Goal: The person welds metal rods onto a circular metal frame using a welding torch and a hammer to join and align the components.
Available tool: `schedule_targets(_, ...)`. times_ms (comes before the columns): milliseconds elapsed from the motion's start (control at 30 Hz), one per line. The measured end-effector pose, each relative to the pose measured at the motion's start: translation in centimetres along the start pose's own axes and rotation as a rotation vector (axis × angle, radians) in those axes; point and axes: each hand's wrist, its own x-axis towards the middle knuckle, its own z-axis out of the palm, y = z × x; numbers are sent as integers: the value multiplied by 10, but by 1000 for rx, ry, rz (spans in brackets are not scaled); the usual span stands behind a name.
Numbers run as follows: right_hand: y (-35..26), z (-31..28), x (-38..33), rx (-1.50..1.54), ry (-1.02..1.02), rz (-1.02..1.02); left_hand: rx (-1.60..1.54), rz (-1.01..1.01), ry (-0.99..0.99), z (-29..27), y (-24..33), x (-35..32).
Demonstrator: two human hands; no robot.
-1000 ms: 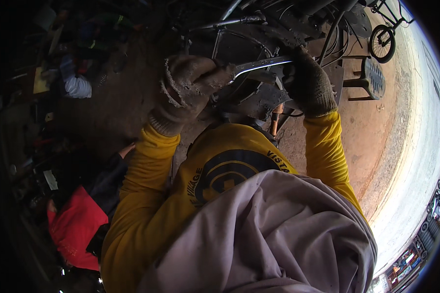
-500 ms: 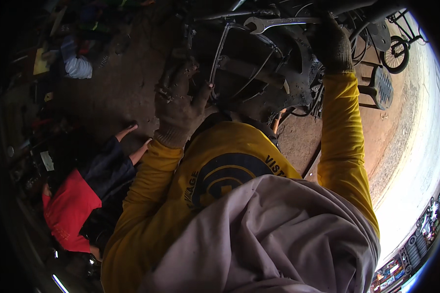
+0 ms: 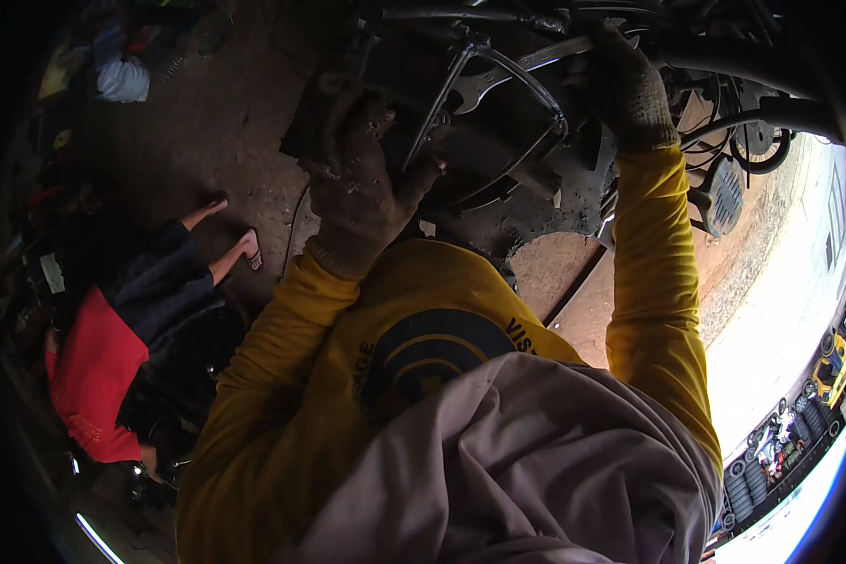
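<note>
My right hand, in a dirty knit glove, is closed around a large steel open-ended wrench. The wrench's jaw points left, behind a bent metal rod frame that stands over a dark metal assembly. My left hand, in a dark soiled glove with a bare thumb tip, lies at the left side of the rod frame. Its thumb is spread away from the fingers, whose tips are lost in shadow, and I see nothing held in it. What the jaw bears on is hard to make out.
Dark tubes and cables cross at the upper right, beside a grey slotted seat and a wheel. To the left, a person in a red shirt bends low. A whitish bundle lies at the upper left.
The wrench has tilted, its jaw dropping lower and to the left behind the rod frame. My left hand has shifted slightly right and down. The view has turned a little.
</note>
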Motion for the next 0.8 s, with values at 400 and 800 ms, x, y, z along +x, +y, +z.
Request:
schedule_targets(400,-23,3,23,44,-133,-53,-175,-17,3,11,-5,4)
schedule_targets(800,-15,-14,-23,170,-148,18,-79,-73,-119,-6,8,14)
